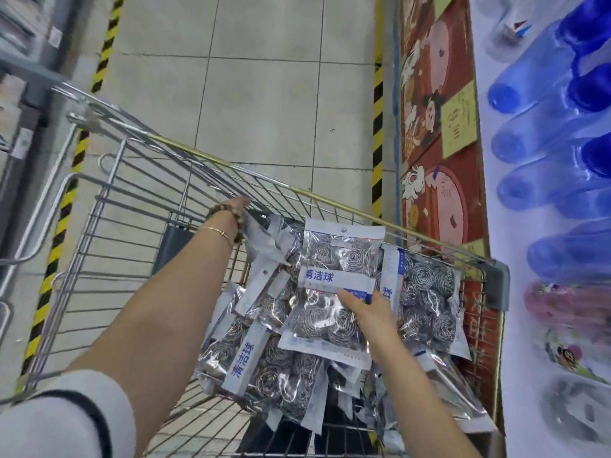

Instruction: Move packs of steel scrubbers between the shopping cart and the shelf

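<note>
A wire shopping cart (132,206) holds a heap of clear packs of steel scrubbers (264,358) with white and blue labels. My right hand (367,309) grips the top pack (330,285) at its right edge, lifted slightly above the pile. My left hand (231,209), with a bead bracelet at the wrist, reaches to the far side of the pile near the cart's far rim; its fingers are mostly hidden behind the wrist and a pack (261,233), which it seems to touch.
A display shelf (529,226) with blue plastic bottles (535,140) runs along the right, with red decorated panels (436,127) below. Yellow-black floor tape (377,133) edges the tiled aisle. Grey shelving (26,77) stands at the left.
</note>
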The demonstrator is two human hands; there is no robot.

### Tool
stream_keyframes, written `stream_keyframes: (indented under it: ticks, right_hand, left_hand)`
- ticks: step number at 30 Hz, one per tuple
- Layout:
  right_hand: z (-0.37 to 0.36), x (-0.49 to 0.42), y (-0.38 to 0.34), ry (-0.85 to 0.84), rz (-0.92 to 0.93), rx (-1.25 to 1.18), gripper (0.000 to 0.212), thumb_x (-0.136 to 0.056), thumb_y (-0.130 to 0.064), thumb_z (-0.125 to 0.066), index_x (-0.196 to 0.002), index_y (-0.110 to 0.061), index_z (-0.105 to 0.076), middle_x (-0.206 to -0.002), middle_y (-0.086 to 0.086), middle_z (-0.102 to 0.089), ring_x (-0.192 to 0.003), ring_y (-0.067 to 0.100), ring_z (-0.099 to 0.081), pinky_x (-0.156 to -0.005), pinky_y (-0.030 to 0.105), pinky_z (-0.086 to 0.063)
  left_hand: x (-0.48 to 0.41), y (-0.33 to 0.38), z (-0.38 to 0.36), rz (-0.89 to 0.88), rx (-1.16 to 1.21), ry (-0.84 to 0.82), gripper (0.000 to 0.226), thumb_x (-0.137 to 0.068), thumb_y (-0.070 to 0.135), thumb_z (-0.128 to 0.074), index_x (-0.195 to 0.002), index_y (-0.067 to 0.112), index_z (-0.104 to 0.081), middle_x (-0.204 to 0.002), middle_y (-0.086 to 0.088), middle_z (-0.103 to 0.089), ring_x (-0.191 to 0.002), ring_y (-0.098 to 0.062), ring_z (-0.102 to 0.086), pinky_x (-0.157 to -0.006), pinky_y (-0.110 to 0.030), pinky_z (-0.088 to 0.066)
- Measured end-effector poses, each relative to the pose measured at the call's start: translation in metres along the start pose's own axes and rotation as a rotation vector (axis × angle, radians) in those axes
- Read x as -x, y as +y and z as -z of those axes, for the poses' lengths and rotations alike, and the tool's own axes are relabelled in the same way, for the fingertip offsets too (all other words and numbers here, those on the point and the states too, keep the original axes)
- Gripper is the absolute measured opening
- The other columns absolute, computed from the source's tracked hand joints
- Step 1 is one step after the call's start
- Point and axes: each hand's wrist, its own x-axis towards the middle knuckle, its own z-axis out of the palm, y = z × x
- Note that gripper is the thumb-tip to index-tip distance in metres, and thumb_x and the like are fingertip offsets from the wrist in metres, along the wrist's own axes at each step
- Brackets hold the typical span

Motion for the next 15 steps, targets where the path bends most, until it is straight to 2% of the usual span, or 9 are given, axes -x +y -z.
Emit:
stream_keyframes:
  ticks: [1, 3, 5, 7, 8, 9, 11, 13, 15]
  right_hand:
    - [-0.002, -0.001, 0.002, 0.004, -0.006, -0.006, 0.03, -0.085, -0.026, -0.069, -0.111, -0.017, -0.059, -0.094, -0.01, -0.063, -0.083, 0.002, -0.056, -0.062, 0.016, -0.036]
    - [-0.005, -0.002, 0.005, 0.004, -0.02, -0.005, 0.027, -0.085, -0.025, -0.069, -0.109, -0.018, -0.059, -0.093, -0.011, -0.063, -0.081, -0.001, -0.055, -0.063, 0.015, -0.036]
    - [-0.009, -0.003, 0.007, 0.01, -0.024, -0.005, 0.022, -0.084, -0.023, -0.07, -0.103, -0.02, -0.059, -0.09, -0.011, -0.063, -0.079, 0.0, -0.055, -0.061, 0.014, -0.037]
    - [-0.012, -0.003, 0.007, 0.01, -0.027, -0.003, 0.022, -0.083, -0.025, -0.071, -0.102, -0.02, -0.06, -0.094, -0.007, -0.065, -0.083, 0.006, -0.058, -0.063, 0.016, -0.039]
    - [-0.013, -0.002, 0.007, 0.01, -0.03, -0.009, 0.022, -0.083, -0.025, -0.071, -0.102, -0.02, -0.061, -0.096, -0.006, -0.065, -0.085, 0.008, -0.059, -0.064, 0.018, -0.039]
    - [-0.013, -0.002, 0.007, 0.012, -0.032, -0.016, 0.02, -0.083, -0.025, -0.07, -0.1, -0.021, -0.061, -0.095, -0.006, -0.065, -0.086, 0.009, -0.059, -0.066, 0.02, -0.04]
    - [-0.011, 0.0, 0.006, 0.01, -0.037, -0.023, 0.014, -0.085, -0.024, -0.069, -0.094, -0.025, -0.059, -0.093, -0.008, -0.064, -0.084, 0.006, -0.057, -0.076, 0.025, -0.04]
    - [-0.007, 0.003, 0.005, 0.02, -0.028, -0.029, 0.014, -0.085, -0.024, -0.069, -0.091, -0.027, -0.057, -0.094, -0.007, -0.063, -0.086, 0.008, -0.057, -0.083, 0.03, -0.038]
    - [0.0, 0.008, 0.006, 0.039, -0.022, -0.032, 0.014, -0.084, -0.026, -0.07, -0.09, -0.028, -0.057, -0.096, -0.006, -0.064, -0.091, 0.014, -0.058, -0.084, 0.031, -0.038]
  left_hand:
    - [0.01, -0.002, -0.005, -0.012, -0.07, -0.001, 0.05, -0.082, 0.04, -0.053, -0.124, 0.012, -0.054, -0.116, -0.007, -0.061, -0.094, -0.023, -0.061, -0.062, -0.03, -0.053]
    - [0.026, -0.011, -0.013, 0.023, -0.187, -0.048, 0.025, -0.089, 0.032, -0.049, -0.095, 0.009, -0.057, -0.083, -0.004, -0.059, -0.067, -0.017, -0.054, -0.046, -0.025, -0.046]
    - [0.045, -0.016, -0.018, 0.086, -0.281, -0.11, 0.034, -0.097, 0.03, -0.043, -0.07, 0.008, -0.043, -0.052, -0.003, -0.045, -0.051, -0.015, -0.037, -0.04, -0.026, -0.039]
    - [0.053, -0.025, -0.012, 0.098, -0.282, -0.105, 0.036, -0.097, 0.03, -0.044, -0.071, 0.005, -0.043, -0.033, -0.002, -0.041, -0.043, -0.014, -0.038, -0.035, -0.02, -0.037]
    - [0.051, -0.031, -0.008, 0.056, -0.242, -0.084, 0.028, -0.094, 0.025, -0.05, -0.081, 0.001, -0.049, -0.042, -0.005, -0.05, -0.045, -0.014, -0.045, -0.037, -0.02, -0.041]
    - [0.044, -0.039, -0.004, 0.029, -0.161, -0.054, 0.024, -0.087, 0.019, -0.059, -0.096, -0.002, -0.054, -0.062, -0.009, -0.06, -0.056, -0.015, -0.054, -0.046, -0.024, -0.046]
    - [0.039, -0.063, 0.012, -0.023, -0.01, -0.074, 0.043, -0.074, 0.013, -0.07, -0.113, 0.0, -0.056, -0.1, -0.012, -0.065, -0.08, -0.021, -0.062, -0.071, -0.034, -0.054]
    - [0.055, -0.088, 0.024, -0.05, 0.179, -0.154, 0.037, -0.077, 0.01, -0.067, -0.112, 0.001, -0.059, -0.1, -0.013, -0.067, -0.077, -0.022, -0.066, -0.076, -0.038, -0.056]
    - [0.08, -0.107, 0.032, -0.07, 0.204, -0.218, 0.029, -0.082, 0.011, -0.064, -0.109, 0.003, -0.06, -0.094, -0.011, -0.068, -0.071, -0.018, -0.067, -0.064, -0.03, -0.055]
